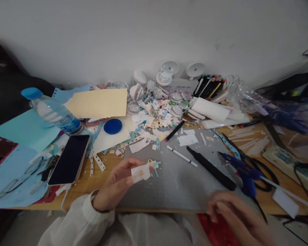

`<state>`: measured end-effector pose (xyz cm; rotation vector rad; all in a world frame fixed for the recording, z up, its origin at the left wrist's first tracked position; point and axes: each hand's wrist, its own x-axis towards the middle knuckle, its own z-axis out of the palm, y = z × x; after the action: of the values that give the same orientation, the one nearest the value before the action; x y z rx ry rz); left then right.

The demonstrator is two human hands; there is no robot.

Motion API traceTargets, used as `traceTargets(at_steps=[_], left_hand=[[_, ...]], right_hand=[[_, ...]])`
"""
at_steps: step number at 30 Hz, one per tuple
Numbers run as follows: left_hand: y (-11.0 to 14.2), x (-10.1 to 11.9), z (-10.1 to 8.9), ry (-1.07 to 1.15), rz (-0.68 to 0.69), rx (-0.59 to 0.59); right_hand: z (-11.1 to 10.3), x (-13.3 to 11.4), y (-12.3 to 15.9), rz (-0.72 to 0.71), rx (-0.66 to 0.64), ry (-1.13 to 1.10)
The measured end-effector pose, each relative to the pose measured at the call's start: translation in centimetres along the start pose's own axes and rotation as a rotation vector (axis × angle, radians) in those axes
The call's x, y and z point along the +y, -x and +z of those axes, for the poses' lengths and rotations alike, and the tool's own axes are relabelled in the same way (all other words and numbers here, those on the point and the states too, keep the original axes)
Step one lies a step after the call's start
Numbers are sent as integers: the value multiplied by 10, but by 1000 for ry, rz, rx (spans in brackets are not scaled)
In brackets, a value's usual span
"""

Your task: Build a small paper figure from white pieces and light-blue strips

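My left hand (122, 182) is closed on a small white paper piece (140, 173) with a yellowish mark, pinched between thumb and fingers above the grey mat (166, 194). Small strips of pale blue and cream paper (155, 166) show right behind that piece; whether they are joined to it I cannot tell. Over the mat's front right edge, my right hand (231, 213) is smeared by motion, so its fingers are unclear. Below it, under the table edge, is something red (215, 230). A white pen (182, 156) and a black marker (212, 168) lie on the mat.
A blue glue gun (242, 169) and black scissors (261, 174) lie right, near a power strip (290, 164). Paper scraps (159, 114) heap at the back. On the left are a phone (69, 160), a tilted water bottle (56, 112), a blue lid (113, 126) and glasses (17, 182).
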<state>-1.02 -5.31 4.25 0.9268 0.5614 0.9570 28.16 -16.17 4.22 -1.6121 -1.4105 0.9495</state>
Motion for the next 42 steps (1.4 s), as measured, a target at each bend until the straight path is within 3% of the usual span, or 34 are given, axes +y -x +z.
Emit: traceTargets(at_steps=[5, 8, 10, 15, 20, 23, 29, 37, 42], left_hand=[[7, 9, 9, -139, 90, -203], [14, 14, 11, -267, 162, -287], [18, 17, 11, -344, 194, -310], [25, 19, 11, -548, 275, -339], [20, 23, 13, -664, 265, -405], [11, 27, 10, -693, 311, -300], [-12, 14, -15, -819, 451, 57], [-38, -23, -43, -1018, 529, 120], [-44, -25, -55, -1084, 577, 30]], right_hand=[[63, -51, -44, 15, -441, -576], [79, -63, -56, 67, -616, -770], [82, -67, -57, 87, -655, -787], [79, -70, -54, 126, -680, -773], [73, -63, -56, 177, -730, -793], [67, -53, -69, 95, -678, -736], [65, -11, -118, -133, -345, -563], [85, 29, -142, -244, -361, -411], [84, 35, -144, -350, -423, -277]])
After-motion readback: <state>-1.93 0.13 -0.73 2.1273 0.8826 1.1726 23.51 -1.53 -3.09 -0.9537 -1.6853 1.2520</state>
